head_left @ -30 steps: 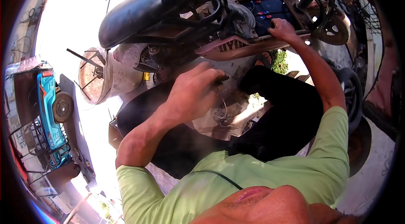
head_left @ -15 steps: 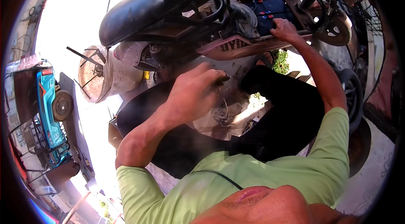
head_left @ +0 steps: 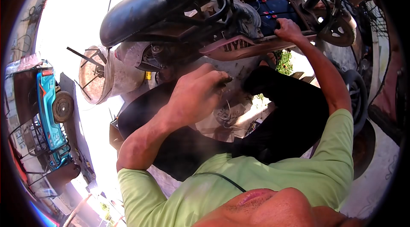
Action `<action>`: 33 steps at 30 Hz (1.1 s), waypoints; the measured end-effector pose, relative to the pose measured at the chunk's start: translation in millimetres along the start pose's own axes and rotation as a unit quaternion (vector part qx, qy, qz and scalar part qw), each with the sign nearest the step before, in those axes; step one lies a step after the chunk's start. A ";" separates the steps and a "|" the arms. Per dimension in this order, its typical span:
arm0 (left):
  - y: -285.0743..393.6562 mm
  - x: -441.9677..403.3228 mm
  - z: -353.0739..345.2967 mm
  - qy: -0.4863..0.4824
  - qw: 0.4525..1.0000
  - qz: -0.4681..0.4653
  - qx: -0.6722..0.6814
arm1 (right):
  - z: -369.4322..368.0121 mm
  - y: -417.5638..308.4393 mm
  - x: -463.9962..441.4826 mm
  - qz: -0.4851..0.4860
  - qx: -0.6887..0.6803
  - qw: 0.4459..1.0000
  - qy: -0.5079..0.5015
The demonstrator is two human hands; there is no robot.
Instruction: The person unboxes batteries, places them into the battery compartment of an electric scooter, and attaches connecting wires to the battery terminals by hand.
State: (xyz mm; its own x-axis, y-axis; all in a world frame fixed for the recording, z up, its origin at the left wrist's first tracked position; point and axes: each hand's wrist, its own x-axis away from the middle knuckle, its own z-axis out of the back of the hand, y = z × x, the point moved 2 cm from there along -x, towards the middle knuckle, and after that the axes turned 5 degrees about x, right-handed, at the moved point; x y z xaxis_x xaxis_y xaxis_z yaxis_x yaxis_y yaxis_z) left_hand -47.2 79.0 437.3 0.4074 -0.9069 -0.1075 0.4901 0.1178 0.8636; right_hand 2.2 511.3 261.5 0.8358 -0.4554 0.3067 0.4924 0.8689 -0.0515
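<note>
Blue-black batteries: beside right hand; slipping could short terminals.
Right grip: curled, contents indiscernible.
Left hand: likewise.

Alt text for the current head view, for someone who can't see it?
A person's right hand is at the edge of an open compartment holding dark blocks, on a vehicle with a black seat. The left hand is raised, loosely curled, in front of black trousers; whether it holds anything is unclear. A bucket is on the picture's left side.
</note>
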 end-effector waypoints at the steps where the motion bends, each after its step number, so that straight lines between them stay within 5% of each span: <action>1: -0.1 0.0 -0.1 0.000 1.000 0.001 0.001 | -0.3 0.4 -0.4 0.006 -0.007 1.000 0.003; 7: -1.0 -0.1 0.8 0.000 1.000 -0.008 -0.001 | -0.7 -2.0 1.9 -0.025 -0.034 0.998 0.046; 10: -0.2 -0.1 1.3 0.000 1.000 -0.006 -0.002 | 14.3 -9.7 10.0 -0.049 0.012 0.998 -0.023; 33: -2.2 0.9 1.2 0.006 1.000 -0.013 0.002 | 27.8 -9.6 6.5 0.026 0.032 0.999 0.032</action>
State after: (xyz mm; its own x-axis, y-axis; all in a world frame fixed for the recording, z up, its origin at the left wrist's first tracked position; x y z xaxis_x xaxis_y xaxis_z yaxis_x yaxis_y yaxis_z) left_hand -48.8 77.5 435.9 0.4033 -0.9049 -0.1359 0.4970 0.0919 0.8629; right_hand -3.8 505.4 290.5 0.8750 -0.4182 0.2439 0.4321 0.9018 -0.0039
